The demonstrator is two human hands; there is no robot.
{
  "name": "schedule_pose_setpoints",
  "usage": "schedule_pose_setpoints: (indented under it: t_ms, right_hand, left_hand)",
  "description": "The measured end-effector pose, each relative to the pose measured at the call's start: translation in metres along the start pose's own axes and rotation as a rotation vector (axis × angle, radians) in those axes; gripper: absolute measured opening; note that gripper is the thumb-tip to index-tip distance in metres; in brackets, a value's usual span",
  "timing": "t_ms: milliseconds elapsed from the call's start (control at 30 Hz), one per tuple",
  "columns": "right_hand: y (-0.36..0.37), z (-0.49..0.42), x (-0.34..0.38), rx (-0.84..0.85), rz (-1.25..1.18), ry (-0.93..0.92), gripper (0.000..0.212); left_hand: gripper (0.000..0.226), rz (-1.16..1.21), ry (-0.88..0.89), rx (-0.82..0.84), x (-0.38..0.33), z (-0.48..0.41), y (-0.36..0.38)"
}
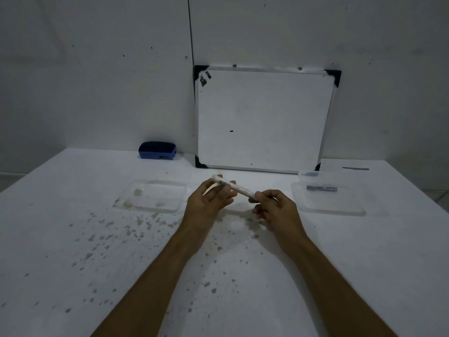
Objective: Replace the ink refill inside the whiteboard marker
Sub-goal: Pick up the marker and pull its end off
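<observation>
A pale whiteboard marker (237, 187) is held level above the middle of the white table, slanting from upper left to lower right. My left hand (210, 199) grips its left part with fingertips curled over the barrel. My right hand (275, 207) pinches its right end between thumb and fingers. A dark refill-like stick (321, 189) lies in the clear tray (332, 207) to the right. Whether the marker's cap is on cannot be told.
A second clear tray (150, 198) lies left of my hands. A blue eraser (157, 150) sits by the wall, and a small whiteboard (263, 120) leans against it. A dark flat item (356, 168) lies far right. The table (121, 263) is speckled with grey stains.
</observation>
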State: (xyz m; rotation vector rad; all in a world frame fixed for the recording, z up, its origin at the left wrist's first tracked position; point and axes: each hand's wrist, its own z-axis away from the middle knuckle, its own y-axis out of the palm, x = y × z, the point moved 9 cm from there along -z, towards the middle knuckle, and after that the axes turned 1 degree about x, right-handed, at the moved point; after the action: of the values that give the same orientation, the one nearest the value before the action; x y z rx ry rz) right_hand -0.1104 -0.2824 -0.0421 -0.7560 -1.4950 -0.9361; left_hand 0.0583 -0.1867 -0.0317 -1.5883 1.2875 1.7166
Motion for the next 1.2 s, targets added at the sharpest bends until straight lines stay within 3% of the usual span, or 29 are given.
schedule_pose_setpoints:
  t_ms: [200, 300, 400, 533, 667, 833, 1000, 1100, 1200]
  right_hand:
    - [0.025, 0.011, 0.004, 0.242, 0.273, -0.062, 0.021]
    - [0.029, 0.013, 0.008, 0.195, 0.393, -0.135, 0.023]
    - [0.016, 0.009, 0.014, 0.08, 0.23, -0.132, 0.023]
    - [0.011, 0.009, 0.016, 0.058, 0.174, -0.135, 0.026]
    - [0.016, 0.01, 0.02, 0.086, 0.208, -0.185, 0.031]
    - [0.012, 0.006, 0.019, 0.051, 0.578, -0.293, 0.03]
    - [0.008, 0.009, 0.022, -0.038, 0.793, -0.292, 0.054]
    - [0.007, 0.003, 0.019, -0.036, 0.735, -0.2, 0.061]
    - [0.015, 0.0, 0.011, 0.105, 0.572, -0.107, 0.058]
  left_hand:
    - [0.027, 0.104, -0.097, -0.044, 0.013, -0.005, -0.003]
    - [0.031, 0.151, -0.159, -0.005, 0.012, -0.004, 0.0]
    - [0.032, -0.007, -0.18, 0.122, 0.007, 0.004, 0.011]
    - [0.015, -0.499, 0.006, 0.159, -0.009, 0.008, 0.019]
    - [0.014, -0.71, 0.208, 0.174, -0.015, 0.011, 0.027]
    - [0.038, -1.086, 0.463, 0.17, -0.013, 0.015, 0.035]
    - [0.041, -1.283, 0.779, 0.204, -0.016, 0.029, 0.053]
    - [0.044, -1.302, 0.788, 0.224, -0.015, 0.028, 0.055]
    - [0.051, -1.161, 0.581, 0.257, -0.012, 0.018, 0.043]
